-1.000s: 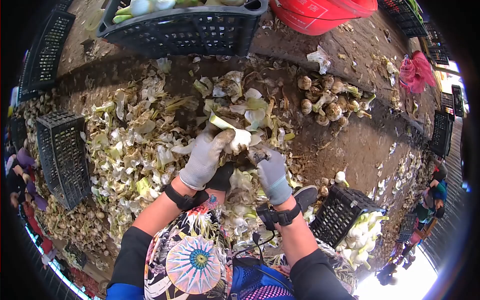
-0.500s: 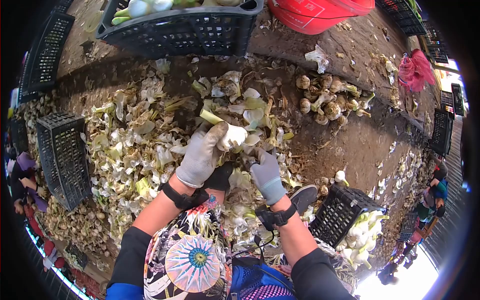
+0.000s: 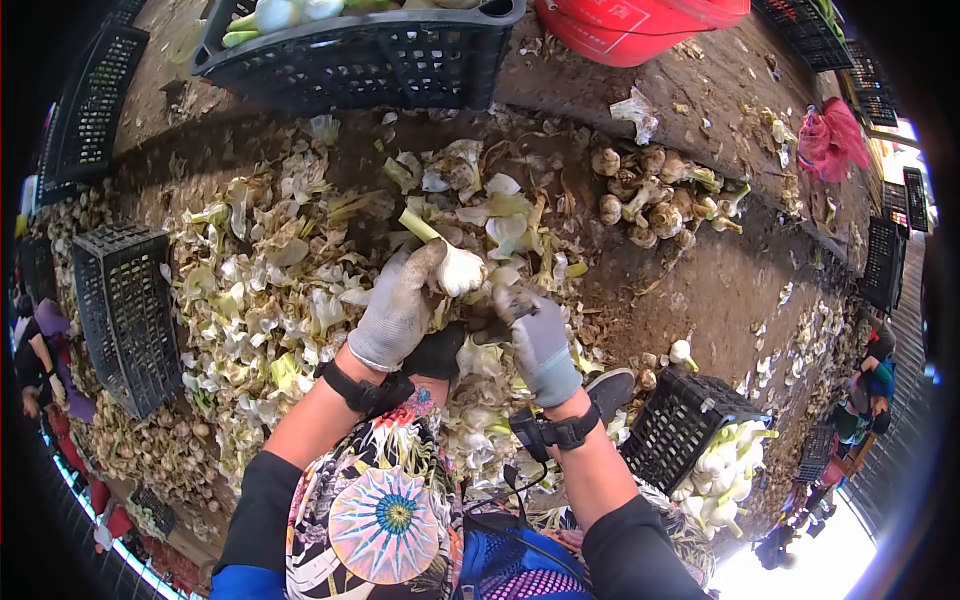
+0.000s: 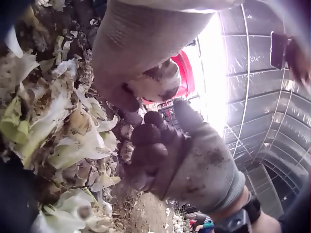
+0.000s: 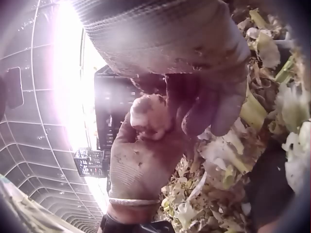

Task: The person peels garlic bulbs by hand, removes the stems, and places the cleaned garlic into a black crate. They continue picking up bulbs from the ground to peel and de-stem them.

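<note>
My gloved left hand (image 3: 395, 312) grips a garlic bulb (image 3: 463, 272) just below the middle of the head view. Its cut green-white stem points up and left past the thumb, and its white rounded side faces right. In the right wrist view the bulb's root end (image 5: 147, 115) shows, with brown patches. My gloved right hand (image 3: 541, 345) is just right of the bulb, apart from it, its soiled fingers curled. The left wrist view shows those fingers (image 4: 148, 145) bent toward the palm, with nothing visible between them. Loose garlic skins (image 3: 290, 290) lie thickly below and left of the hands.
A black crate (image 3: 360, 65) with trimmed bulbs stands ahead, beside a red bucket (image 3: 640, 30). Unpeeled garlic (image 3: 655, 205) lies heaped at the right. Near my right forearm a tipped black crate (image 3: 675, 430) adjoins white bulbs (image 3: 722, 480). Another crate (image 3: 125, 315) stands left.
The right hand has drawn away from the bulb's root end to the right. In the left hand the bulb has turned, its white side now facing right and its stem more to the left.
</note>
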`<control>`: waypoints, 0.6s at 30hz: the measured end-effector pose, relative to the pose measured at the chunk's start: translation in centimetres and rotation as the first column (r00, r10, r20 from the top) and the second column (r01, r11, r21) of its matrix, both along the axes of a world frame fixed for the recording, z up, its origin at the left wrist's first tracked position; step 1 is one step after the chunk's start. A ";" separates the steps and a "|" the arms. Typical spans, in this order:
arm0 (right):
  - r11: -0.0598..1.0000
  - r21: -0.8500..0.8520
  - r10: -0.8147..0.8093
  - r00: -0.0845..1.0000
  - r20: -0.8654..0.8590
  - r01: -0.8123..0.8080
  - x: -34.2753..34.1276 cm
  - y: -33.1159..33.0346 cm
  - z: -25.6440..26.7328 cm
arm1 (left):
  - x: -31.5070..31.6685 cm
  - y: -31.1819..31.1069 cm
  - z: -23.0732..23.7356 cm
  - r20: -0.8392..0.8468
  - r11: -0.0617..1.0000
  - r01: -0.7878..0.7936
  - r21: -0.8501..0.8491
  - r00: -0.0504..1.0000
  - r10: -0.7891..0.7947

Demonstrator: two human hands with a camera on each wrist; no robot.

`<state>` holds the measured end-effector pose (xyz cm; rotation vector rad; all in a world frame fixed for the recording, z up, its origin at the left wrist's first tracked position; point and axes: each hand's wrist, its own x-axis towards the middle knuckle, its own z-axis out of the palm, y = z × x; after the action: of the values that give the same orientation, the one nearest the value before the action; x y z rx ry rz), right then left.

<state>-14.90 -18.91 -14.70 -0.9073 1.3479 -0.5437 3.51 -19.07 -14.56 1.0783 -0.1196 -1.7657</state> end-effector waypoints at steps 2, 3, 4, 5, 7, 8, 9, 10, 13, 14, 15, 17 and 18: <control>0.929 0.336 -0.231 0.951 0.204 0.153 0.4 -1.0 1.3 | 0.1 0.2 -0.4 0.070 0.991 0.109 -0.080 0.992 -0.104; 0.935 0.348 -0.142 0.975 0.171 0.076 0.4 -1.5 1.2 | -0.1 0.1 -0.2 0.070 0.990 0.113 -0.082 0.992 -0.108; 0.932 0.362 -0.049 0.989 0.139 -0.004 0.5 -1.8 1.2 | -0.5 -0.1 0.2 0.086 0.992 0.092 -0.089 0.993 -0.084; 0.932 0.362 -0.050 0.989 0.141 -0.005 0.5 -1.9 1.4 | -0.7 -0.1 0.4 0.102 0.993 0.069 -0.095 0.993 -0.059; 0.917 0.400 -0.106 0.957 0.271 -0.012 0.7 -1.9 1.8 | -0.4 -0.2 0.5 0.085 0.994 0.060 -0.087 0.995 -0.052; 0.916 0.402 -0.104 0.957 0.271 -0.014 0.8 -1.4 1.6 | -0.3 -0.2 0.4 0.065 0.995 0.054 -0.080 0.997 -0.049; 0.943 0.332 -0.123 0.948 0.294 0.019 1.0 -0.5 1.1 | -0.3 -0.2 0.5 0.064 0.996 0.052 -0.079 0.997 -0.047; 0.964 0.261 -0.140 0.938 0.318 0.055 1.1 0.1 0.8 | -0.3 -0.1 0.5 0.046 0.999 0.013 -0.052 0.999 -0.010; 0.943 -0.240 0.192 0.967 -0.164 -0.228 1.4 0.8 0.5 | -0.1 -0.3 0.7 -0.007 0.999 -0.041 0.005 0.999 0.041; 0.951 -0.075 0.276 0.931 -0.237 -0.301 1.1 0.4 0.5 | -0.1 -0.3 0.7 -0.046 0.998 -0.053 0.039 0.997 0.055; 0.951 -0.074 0.277 0.931 -0.235 -0.302 1.2 0.2 0.8 | 0.1 -0.3 0.5 -0.044 0.998 -0.054 0.041 0.997 0.056; 0.835 -0.537 -0.077 0.942 -0.325 -0.117 1.3 -0.2 1.6 | 0.3 -0.4 -0.2 -0.132 0.976 -0.116 0.184 0.981 0.142; 0.788 -0.591 -0.040 0.943 -0.330 -0.174 2.0 -1.2 3.4 | 0.0 -0.8 0.8 -0.176 0.992 -0.072 0.107 0.980 0.090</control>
<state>-12.88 -20.09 -11.33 -1.6395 1.4466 -0.8287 3.47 -19.84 -13.72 0.9746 0.1242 -1.8014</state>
